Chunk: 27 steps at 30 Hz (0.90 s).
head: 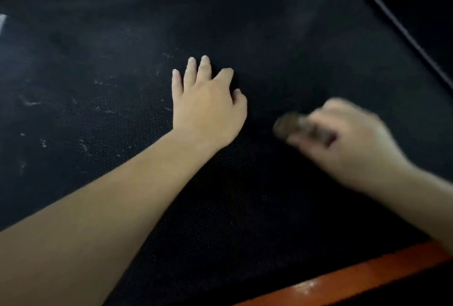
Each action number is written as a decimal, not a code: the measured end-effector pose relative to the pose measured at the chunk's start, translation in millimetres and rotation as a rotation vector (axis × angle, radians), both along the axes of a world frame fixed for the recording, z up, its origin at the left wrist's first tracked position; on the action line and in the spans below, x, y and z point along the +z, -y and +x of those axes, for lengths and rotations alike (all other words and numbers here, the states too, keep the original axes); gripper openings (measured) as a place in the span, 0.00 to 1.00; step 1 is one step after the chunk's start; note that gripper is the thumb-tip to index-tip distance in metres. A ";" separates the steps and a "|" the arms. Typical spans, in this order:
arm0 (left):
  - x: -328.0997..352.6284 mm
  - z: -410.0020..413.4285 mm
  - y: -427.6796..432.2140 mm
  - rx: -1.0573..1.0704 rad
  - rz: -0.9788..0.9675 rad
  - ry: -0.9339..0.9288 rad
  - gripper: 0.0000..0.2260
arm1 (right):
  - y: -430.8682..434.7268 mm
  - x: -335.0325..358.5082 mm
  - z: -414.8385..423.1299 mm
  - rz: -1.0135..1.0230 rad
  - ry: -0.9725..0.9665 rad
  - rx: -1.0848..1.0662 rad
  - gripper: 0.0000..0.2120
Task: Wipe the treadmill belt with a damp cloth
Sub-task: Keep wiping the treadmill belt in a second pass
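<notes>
L hand (206, 109) lies flat on the treadmill belt (294, 36) near its middle, fingers straight, holding nothing. R hand (348, 141), blurred, has fingers curled round a small brown cloth (290, 125) low over the belt, just beside L hand, toward the near orange side rail (367, 274).

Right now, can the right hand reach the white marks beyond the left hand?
Probably not directly: the left hand and forearm rest on the belt between the cloth and the marks.

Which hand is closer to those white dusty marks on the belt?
Left. The left hand lies flat just right of the white marks; the right hand, gripping the cloth, is farther right.
</notes>
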<state>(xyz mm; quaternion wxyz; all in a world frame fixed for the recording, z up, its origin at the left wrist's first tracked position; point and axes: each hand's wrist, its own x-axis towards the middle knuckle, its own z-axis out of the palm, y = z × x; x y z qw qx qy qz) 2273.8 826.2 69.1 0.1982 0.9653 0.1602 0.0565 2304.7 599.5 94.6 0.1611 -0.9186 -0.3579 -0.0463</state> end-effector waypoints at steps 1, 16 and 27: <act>-1.9 -1.6 4.5 -0.004 0.015 -0.019 0.23 | 5.7 3.8 24.2 -0.008 0.039 -0.184 0.17; -7.7 -4.3 10.8 -0.212 0.157 -0.029 0.29 | 5.4 -8.1 57.2 0.020 0.020 -0.129 0.13; -3.1 74.6 35.9 -0.021 0.005 0.006 0.23 | 2.3 -13.2 127.7 0.068 -0.043 -0.043 0.15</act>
